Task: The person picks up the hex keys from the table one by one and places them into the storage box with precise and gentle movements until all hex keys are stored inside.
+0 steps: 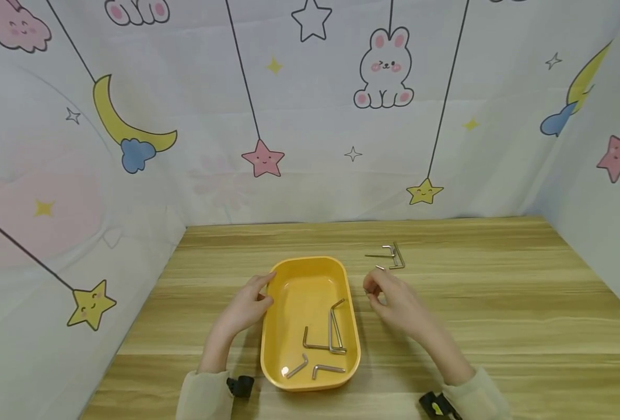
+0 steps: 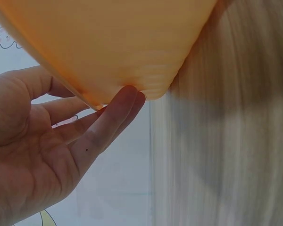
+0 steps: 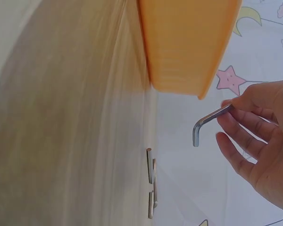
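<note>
My left hand (image 1: 245, 304) holds the left side of a yellow plastic tray (image 1: 268, 344). In the left wrist view its fingers (image 2: 118, 110) press the tray's outer wall near the rim. My right hand (image 1: 396, 300) is raised just right of the tray and pinches a silver L-shaped hex key (image 3: 210, 116) by one end, its bent end pointing away from the fingers. Several hex keys lie in the tray's near half: a long one (image 1: 317, 347) crosses others at the right wall, and short ones (image 1: 329, 368) rest near the front.
Beyond my right hand, a small cluster of hex keys (image 1: 400, 256) lies on the wood-grain table (image 1: 498, 303). White curtains (image 1: 330, 192) printed with stars, moons and a rabbit stand along the table's back and sides.
</note>
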{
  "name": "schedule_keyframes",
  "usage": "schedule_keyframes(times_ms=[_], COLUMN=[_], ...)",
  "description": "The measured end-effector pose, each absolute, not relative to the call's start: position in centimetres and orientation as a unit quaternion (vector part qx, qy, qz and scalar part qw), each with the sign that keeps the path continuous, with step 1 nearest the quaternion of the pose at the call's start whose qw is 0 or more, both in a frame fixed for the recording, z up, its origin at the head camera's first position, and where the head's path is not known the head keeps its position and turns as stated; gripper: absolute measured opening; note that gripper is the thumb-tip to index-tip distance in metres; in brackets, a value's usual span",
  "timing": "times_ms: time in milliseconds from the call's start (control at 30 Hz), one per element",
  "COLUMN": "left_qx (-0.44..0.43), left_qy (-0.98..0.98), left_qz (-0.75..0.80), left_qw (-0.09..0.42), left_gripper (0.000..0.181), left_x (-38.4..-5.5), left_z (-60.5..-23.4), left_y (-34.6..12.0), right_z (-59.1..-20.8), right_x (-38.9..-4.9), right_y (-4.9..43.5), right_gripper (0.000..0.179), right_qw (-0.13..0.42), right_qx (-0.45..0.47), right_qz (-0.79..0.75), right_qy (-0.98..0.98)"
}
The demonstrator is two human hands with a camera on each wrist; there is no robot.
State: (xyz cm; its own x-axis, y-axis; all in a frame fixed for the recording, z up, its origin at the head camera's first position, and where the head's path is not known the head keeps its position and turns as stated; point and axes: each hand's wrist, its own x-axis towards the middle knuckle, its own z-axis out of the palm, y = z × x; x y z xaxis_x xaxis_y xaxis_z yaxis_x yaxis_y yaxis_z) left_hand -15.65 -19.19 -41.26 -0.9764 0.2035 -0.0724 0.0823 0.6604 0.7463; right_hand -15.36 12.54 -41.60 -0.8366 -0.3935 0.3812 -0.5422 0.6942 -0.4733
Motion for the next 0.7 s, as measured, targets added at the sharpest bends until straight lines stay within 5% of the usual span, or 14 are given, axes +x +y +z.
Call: schedule_keyframes(times_ms=[700], left_qx=[0.079], left_qy=[0.906], left_qz=[0.408], left_qw=[0.076], left_gripper=[0.056], left_x=[-15.5], left_z=[-41.1], left_y=[-19.1], right_z=[-40.9], right_x=[-14.9], right_y=[11.2], right_gripper=[0.023], right_qw=[0.170], right_qx=[0.288], right_qz=[0.311], right_qy=[-0.890])
